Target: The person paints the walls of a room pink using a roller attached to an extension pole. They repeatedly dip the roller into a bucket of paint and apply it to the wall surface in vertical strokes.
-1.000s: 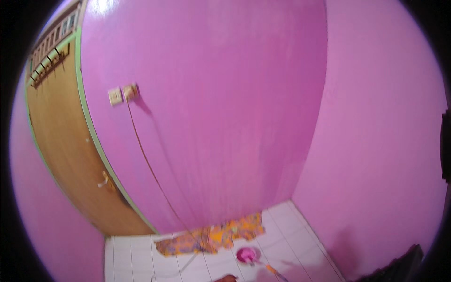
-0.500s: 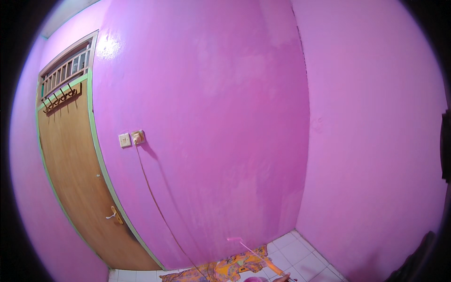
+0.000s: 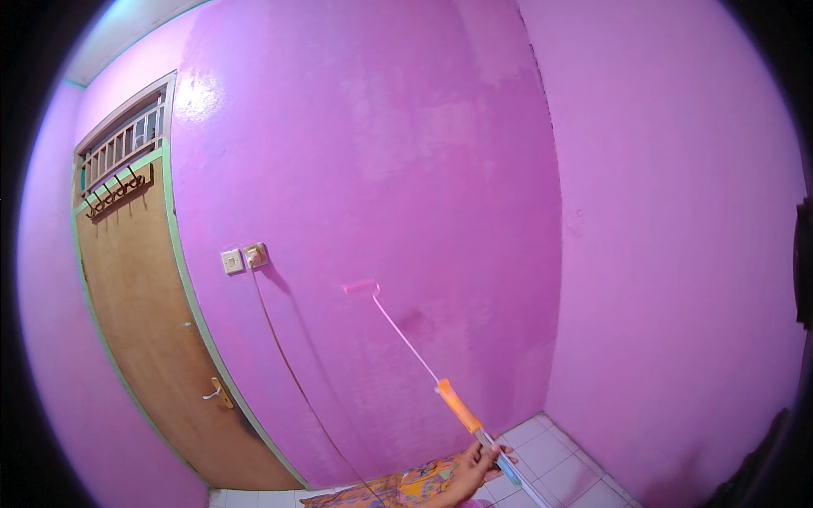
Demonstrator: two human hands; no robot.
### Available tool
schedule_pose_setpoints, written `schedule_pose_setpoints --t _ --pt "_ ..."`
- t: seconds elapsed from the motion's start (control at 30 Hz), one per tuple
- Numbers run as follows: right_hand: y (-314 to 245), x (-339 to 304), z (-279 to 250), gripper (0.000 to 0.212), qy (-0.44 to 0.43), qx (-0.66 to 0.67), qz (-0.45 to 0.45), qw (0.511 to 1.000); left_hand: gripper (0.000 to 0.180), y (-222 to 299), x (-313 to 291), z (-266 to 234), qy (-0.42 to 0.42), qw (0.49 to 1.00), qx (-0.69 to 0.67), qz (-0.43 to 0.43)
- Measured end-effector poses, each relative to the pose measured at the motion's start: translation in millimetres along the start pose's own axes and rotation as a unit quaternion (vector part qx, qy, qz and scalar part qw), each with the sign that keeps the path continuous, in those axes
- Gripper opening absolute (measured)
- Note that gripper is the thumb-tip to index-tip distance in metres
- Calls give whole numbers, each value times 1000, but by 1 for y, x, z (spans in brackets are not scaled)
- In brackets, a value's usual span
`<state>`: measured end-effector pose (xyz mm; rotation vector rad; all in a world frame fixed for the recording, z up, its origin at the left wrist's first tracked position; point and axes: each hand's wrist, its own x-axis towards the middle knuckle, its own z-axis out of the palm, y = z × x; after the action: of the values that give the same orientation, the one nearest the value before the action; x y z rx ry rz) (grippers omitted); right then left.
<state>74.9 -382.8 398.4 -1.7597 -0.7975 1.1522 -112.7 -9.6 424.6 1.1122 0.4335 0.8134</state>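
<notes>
My left hand (image 3: 481, 466) reaches in from the lower edge, its fingers wrapped round the pole of a paint roller (image 3: 459, 405). The roller has an orange grip, a thin bent rod and a pink sleeve (image 3: 360, 288) at its far end. It slants up and left from my hand, with the sleeve at the pink wall (image 3: 440, 212), right of the wall sockets; whether it touches cannot be made out. Below my hand, the pole runs out of view at the lower right. My right hand is not in view.
Left of the wall is a brown door (image 3: 144, 322) with a hook rack (image 3: 118, 193). A cord (image 3: 284, 364) hangs from a plug in the socket (image 3: 255, 255), beside a switch (image 3: 232, 262). Patterned orange cloth (image 3: 415, 483) lies along the white tiled floor (image 3: 550, 457).
The paint roller has risen from low near the floor to mid-wall, moving up and left. More of my left hand and of the pole has come into view.
</notes>
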Motion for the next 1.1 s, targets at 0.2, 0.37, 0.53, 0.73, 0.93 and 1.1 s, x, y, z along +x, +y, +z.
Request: schedule_pose_setpoints --t 0.2,0.37,0.53,0.73,0.93,1.1 --pt "14 21 20 22 48 38 -75 995 52 109 34 -15 -27 988 95 120" --pt "25 52 64 22 109 61 -142 982 55 197 63 -13 -39 962 146 230" --pt "22 88 98 23 72 44 -144 986 56 275 92 -8 -75 940 176 282" --pt "6 125 176 26 138 99 -242 955 51 365 116 -5 -99 918 241 298" --pt "-92 187 240 22 152 58 -375 913 58 401 115 -23 -75 895 299 324" --pt "-205 237 256 32 131 95 -450 878 61 356 80 -91 -91 876 337 333"
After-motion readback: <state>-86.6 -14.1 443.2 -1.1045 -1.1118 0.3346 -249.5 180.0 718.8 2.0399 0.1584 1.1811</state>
